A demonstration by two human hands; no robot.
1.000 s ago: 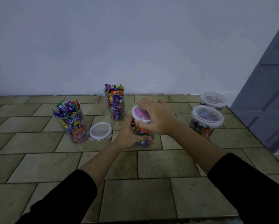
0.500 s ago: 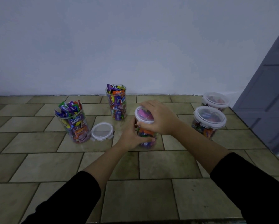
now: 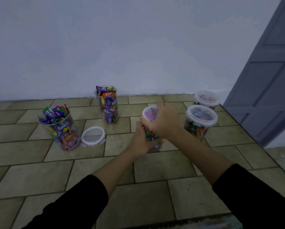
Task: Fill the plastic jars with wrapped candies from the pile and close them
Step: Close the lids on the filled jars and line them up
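Left to right, then. At 9 o'clock in the view an open jar (image 3: 59, 128) is seen, heaped past its rim with wrapped candies (image 3: 55, 113). A loose lid (image 3: 93, 136) is laid flat on the tiled floor (image 3: 31, 176) right against its base. A second open jar (image 3: 107, 104) is parked at 11 o'clock, near the wall (image 3: 138, 47).

Dead centre, the held jar (image 3: 151, 134) is mostly hidden. Its body is wrapped by the left hand (image 3: 139, 141), fingers curled round it. Its white lid (image 3: 149, 113) is half covered by the right hand (image 3: 165, 123), which is clamped over it with the thumb hooked at the near rim. The far fingers are smeared by blur, and whether the lid is snapped shut can't be told.

At 3 o'clock from it the near closed jar (image 3: 200, 123) is stood, and the far closed jar (image 3: 206, 99) behind is partly blocked by it. The black sleeves (image 3: 82, 204) are cut off at the bottom edge.

Versus half a second back: the right hand was sharp then and is blurred now, with fingers raised higher over the lid. The held jar has been kept on the same spot.
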